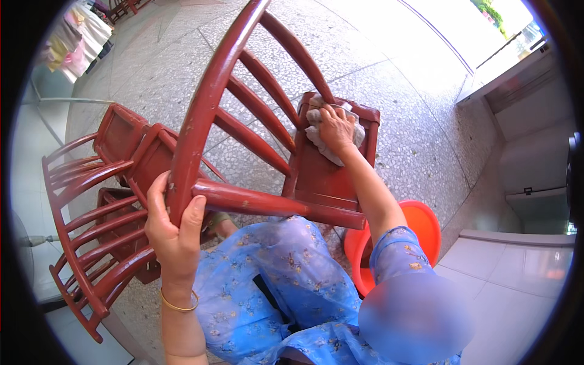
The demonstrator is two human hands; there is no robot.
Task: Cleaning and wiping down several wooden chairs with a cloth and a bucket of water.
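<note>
A red-painted wooden chair (248, 199) stands before me, its slatted back reaching toward me and to the left. My left hand (178, 237), with a gold-coloured bangle at the wrist, grips the corner of the chair back's frame between thumb and fingers. On the chair seat (315, 180) lies a crumpled grey cloth (335, 153). My right hand (336, 130) presses down on that cloth with bent fingers, near where the slats meet the seat. Beside my right forearm sits an orange-red plastic bucket (426, 228), partly covered by my sleeve; its contents are mostly hidden.
Several more red wooden chairs (82, 219) crowd together at the left. Speckled stone floor (401, 137) spreads beyond the chair. Clothes (77, 41) hang at the upper left. A tiled ledge (502, 273) runs along the right, and bright light enters at the upper right.
</note>
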